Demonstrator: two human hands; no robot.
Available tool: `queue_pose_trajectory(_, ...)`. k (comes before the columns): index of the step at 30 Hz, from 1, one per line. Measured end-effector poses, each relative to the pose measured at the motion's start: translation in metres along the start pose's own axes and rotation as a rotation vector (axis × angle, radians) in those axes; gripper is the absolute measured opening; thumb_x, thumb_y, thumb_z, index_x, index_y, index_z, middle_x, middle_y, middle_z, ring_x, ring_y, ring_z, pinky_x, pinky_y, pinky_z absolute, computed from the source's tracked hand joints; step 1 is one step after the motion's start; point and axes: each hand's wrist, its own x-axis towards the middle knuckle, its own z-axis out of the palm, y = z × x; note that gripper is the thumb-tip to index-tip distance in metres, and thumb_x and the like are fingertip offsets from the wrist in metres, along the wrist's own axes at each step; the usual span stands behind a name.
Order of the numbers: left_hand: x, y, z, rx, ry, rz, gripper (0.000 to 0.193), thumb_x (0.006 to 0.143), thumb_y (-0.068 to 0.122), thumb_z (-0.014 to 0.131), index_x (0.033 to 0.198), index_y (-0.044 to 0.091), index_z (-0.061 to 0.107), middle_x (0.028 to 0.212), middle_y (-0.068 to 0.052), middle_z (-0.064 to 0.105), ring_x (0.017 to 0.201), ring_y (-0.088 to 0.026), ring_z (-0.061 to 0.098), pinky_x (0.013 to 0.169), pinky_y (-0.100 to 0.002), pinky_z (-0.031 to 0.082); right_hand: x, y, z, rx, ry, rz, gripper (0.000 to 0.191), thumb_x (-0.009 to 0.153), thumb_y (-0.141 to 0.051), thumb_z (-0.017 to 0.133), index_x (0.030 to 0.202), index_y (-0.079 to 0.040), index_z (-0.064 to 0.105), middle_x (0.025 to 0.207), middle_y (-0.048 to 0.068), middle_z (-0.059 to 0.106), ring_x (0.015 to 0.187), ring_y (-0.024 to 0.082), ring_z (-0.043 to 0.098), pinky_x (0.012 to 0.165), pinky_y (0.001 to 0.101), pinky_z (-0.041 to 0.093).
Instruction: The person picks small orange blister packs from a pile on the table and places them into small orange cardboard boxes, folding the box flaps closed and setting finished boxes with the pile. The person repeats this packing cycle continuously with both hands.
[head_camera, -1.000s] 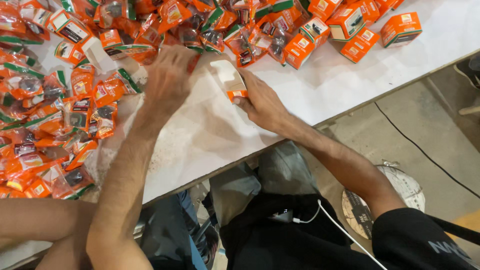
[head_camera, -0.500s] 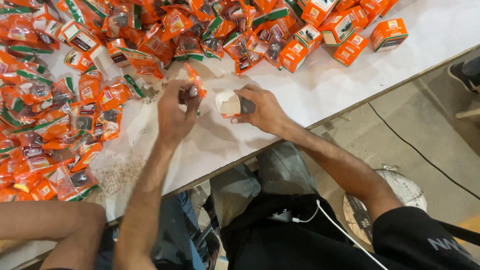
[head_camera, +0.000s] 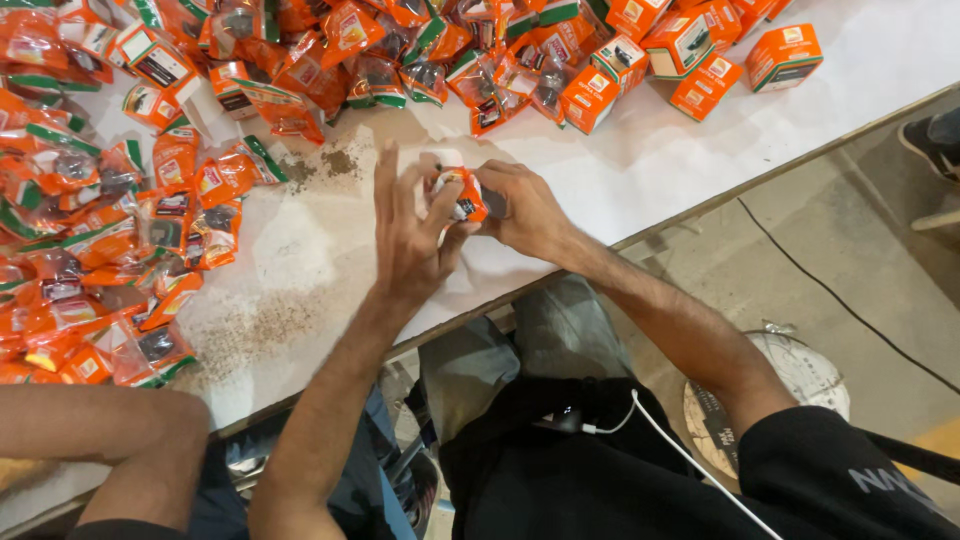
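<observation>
Both of my hands meet over the white table (head_camera: 640, 170) near its front edge. My right hand (head_camera: 525, 205) grips a small orange and white carton (head_camera: 462, 195) from the right. My left hand (head_camera: 410, 235) holds the same carton from the left, its fingers spread upward over the carton's open end. What is inside the carton is hidden by my fingers.
A heap of orange and green plastic packets (head_camera: 90, 210) covers the table's left and far side. Closed orange cartons (head_camera: 700, 50) stand at the far right. Brown grit (head_camera: 250, 335) lies on the table. Another person's bare arm (head_camera: 90, 425) rests at the lower left.
My left hand came back from the packet heap to the carton and now presses on its open end. Both hands drew together closer to the table's front edge.
</observation>
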Motion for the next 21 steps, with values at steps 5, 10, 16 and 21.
queue_pose_trajectory(5, -0.004, 0.004, 0.01, -0.031, 0.07, -0.105, 0.021, 0.096, 0.012, 0.067, 0.115, 0.003, 0.073, 0.153, -0.027, 0.041, 0.154, -0.051, 0.02, 0.126, -0.064, 0.026, 0.0, -0.002, -0.001, -0.017, 0.011, 0.024, 0.058, 0.073, -0.026, 0.091, 0.123, -0.009, 0.067, 0.104, 0.012, 0.068, 0.097, 0.037, 0.065, 0.084, 0.0466, 0.051)
queue_pose_trajectory(10, -0.007, 0.006, 0.032, -0.18, 0.144, -0.319, 0.019, 0.104, 0.015, 0.064, 0.112, 0.001, 0.072, 0.155, -0.021, 0.047, 0.153, -0.044, 0.034, 0.127, -0.054, 0.032, 0.002, -0.006, -0.002, -0.053, 0.008, 0.003, 0.059, 0.075, -0.029, 0.09, 0.125, -0.009, 0.067, 0.104, 0.011, 0.069, 0.098, 0.037, 0.065, 0.086, 0.0468, 0.051)
queue_pose_trajectory(16, -0.016, -0.001, 0.044, -0.698, 0.3, -0.7, 0.04, 0.098, 0.015, 0.065, 0.133, 0.004, 0.048, 0.128, -0.013, 0.055, 0.105, -0.023, 0.053, 0.089, -0.037, 0.048, 0.002, -0.009, 0.001, -0.031, 0.01, 0.022, 0.061, 0.074, -0.032, 0.09, 0.124, -0.007, 0.064, 0.108, 0.013, 0.068, 0.101, 0.038, 0.064, 0.085, 0.0464, 0.052)
queue_pose_trajectory(21, -0.004, -0.033, 0.039, -0.772, -0.02, -0.833, 0.026, 0.085, 0.006, 0.069, 0.108, -0.004, 0.068, 0.091, -0.005, 0.067, 0.077, -0.01, 0.057, 0.067, -0.028, 0.048, -0.001, -0.002, 0.005, -0.054, -0.012, 0.022, 0.059, 0.077, -0.031, 0.09, 0.124, -0.005, 0.064, 0.11, 0.014, 0.067, 0.103, 0.041, 0.063, 0.086, 0.0485, 0.051)
